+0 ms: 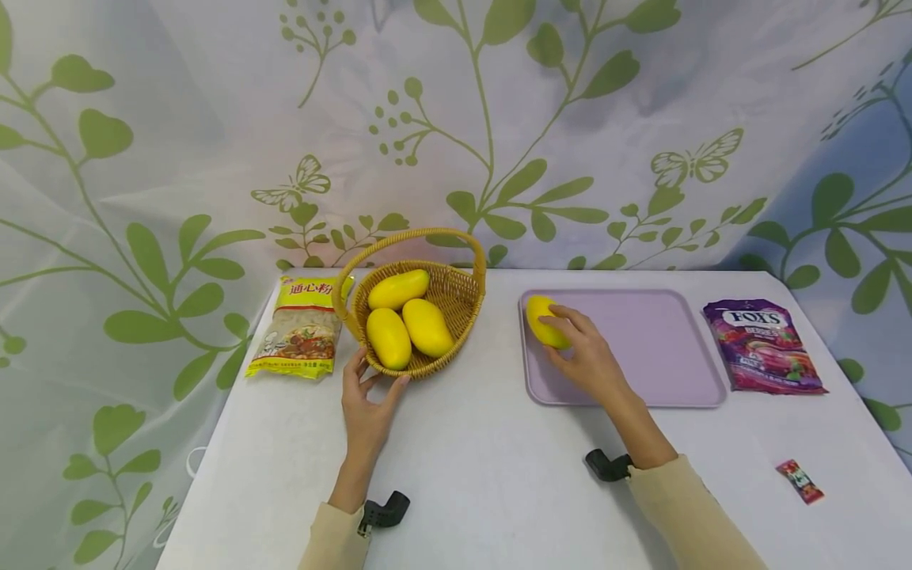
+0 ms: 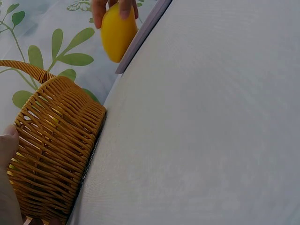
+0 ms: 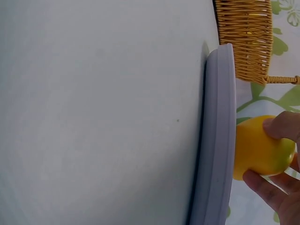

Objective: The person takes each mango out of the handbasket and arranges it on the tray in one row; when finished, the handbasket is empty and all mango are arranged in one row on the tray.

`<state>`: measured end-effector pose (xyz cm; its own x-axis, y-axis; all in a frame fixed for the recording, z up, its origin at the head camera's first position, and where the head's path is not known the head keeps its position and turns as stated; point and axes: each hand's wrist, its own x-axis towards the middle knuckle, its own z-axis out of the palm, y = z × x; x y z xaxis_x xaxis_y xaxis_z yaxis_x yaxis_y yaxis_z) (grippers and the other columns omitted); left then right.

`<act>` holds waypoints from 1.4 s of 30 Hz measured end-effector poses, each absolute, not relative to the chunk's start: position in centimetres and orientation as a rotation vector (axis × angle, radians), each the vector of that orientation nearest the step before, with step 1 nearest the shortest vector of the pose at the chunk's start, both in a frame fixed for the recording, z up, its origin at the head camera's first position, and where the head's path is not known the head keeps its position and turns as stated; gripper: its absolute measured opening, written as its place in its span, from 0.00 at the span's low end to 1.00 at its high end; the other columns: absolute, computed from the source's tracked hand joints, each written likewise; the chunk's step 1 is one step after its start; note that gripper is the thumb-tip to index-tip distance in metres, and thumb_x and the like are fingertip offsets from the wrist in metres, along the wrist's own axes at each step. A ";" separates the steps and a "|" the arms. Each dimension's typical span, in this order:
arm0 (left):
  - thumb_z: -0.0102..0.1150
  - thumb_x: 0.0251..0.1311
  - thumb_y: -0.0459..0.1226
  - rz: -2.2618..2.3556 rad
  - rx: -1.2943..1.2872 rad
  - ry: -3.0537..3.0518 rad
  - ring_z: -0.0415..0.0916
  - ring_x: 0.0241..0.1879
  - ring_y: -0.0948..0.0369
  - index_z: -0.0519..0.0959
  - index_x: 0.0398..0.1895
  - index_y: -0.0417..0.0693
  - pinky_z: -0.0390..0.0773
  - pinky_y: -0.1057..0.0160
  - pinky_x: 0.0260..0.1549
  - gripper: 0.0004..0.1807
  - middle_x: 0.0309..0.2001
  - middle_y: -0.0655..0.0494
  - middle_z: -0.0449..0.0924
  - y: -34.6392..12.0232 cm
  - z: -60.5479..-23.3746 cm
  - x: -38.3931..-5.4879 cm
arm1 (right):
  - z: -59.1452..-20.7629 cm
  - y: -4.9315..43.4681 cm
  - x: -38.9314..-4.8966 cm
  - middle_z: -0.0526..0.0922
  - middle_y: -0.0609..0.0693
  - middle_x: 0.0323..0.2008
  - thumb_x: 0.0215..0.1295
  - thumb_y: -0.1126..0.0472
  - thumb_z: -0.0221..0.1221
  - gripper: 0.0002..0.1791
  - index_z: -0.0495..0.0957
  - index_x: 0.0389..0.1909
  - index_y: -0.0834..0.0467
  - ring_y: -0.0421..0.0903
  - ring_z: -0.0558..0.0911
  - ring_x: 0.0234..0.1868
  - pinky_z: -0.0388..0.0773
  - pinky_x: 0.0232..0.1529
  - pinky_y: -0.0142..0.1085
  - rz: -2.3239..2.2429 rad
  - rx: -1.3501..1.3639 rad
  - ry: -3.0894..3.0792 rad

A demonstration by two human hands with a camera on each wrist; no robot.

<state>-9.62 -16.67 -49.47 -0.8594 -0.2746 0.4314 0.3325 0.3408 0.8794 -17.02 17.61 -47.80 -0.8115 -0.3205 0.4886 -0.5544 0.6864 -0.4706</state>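
My right hand (image 1: 587, 356) grips a yellow mango (image 1: 545, 321) at the left end of a lilac tray (image 1: 641, 340). In the right wrist view, fingers and thumb wrap the mango (image 3: 260, 147) just past the tray's raised rim (image 3: 220, 140). Whether its underside touches the tray is hard to tell. At the front left of a wicker basket (image 1: 459, 297), my left hand (image 1: 366, 408) holds the basket's side between thumb and fingers. Several yellow mangoes (image 1: 430, 328) lie inside the basket, under its arched handle. The left wrist view shows the woven wall (image 2: 56, 140) close up.
A yellow-and-clear pasta bag (image 1: 299, 326) lies left of the basket. Right of the tray is a purple candy bag (image 1: 764, 346), with a small red wrapped candy (image 1: 800, 480) nearer the front. A leaf-patterned curtain (image 1: 427, 158) hangs behind the white table (image 1: 484, 467).
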 end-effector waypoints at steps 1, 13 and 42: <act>0.72 0.51 0.29 -1.547 -0.051 -2.096 0.67 0.62 0.37 0.62 0.65 0.25 0.75 0.37 0.50 0.40 0.64 0.30 0.65 -16.7 -49.5 -9.6 | -47.9 17.6 -17.1 0.73 0.63 0.60 0.48 0.74 0.70 0.30 0.77 0.56 0.60 0.62 0.72 0.61 0.78 0.56 0.56 0.871 0.694 -2.534; 0.72 0.50 0.28 -1.524 -0.058 -2.094 0.68 0.62 0.37 0.62 0.65 0.25 0.76 0.39 0.46 0.40 0.64 0.30 0.66 -16.9 -49.3 -9.6 | -48.0 17.1 -17.1 0.71 0.64 0.62 0.52 0.70 0.70 0.26 0.77 0.54 0.61 0.63 0.70 0.63 0.73 0.61 0.57 0.838 0.811 -2.547; 0.72 0.51 0.30 -1.518 -0.060 -2.108 0.68 0.62 0.39 0.62 0.66 0.27 0.78 0.42 0.45 0.40 0.64 0.32 0.66 -16.8 -49.6 -9.5 | -47.9 18.4 -15.9 0.69 0.64 0.65 0.55 0.67 0.69 0.26 0.75 0.56 0.62 0.64 0.69 0.63 0.74 0.58 0.59 0.777 0.763 -2.614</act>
<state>-9.55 -16.76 -49.57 -0.8551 -0.2671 0.4443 0.3367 0.3655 0.8678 -15.91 18.45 -47.92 -0.8109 -0.4018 0.4255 -0.5689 0.7116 -0.4123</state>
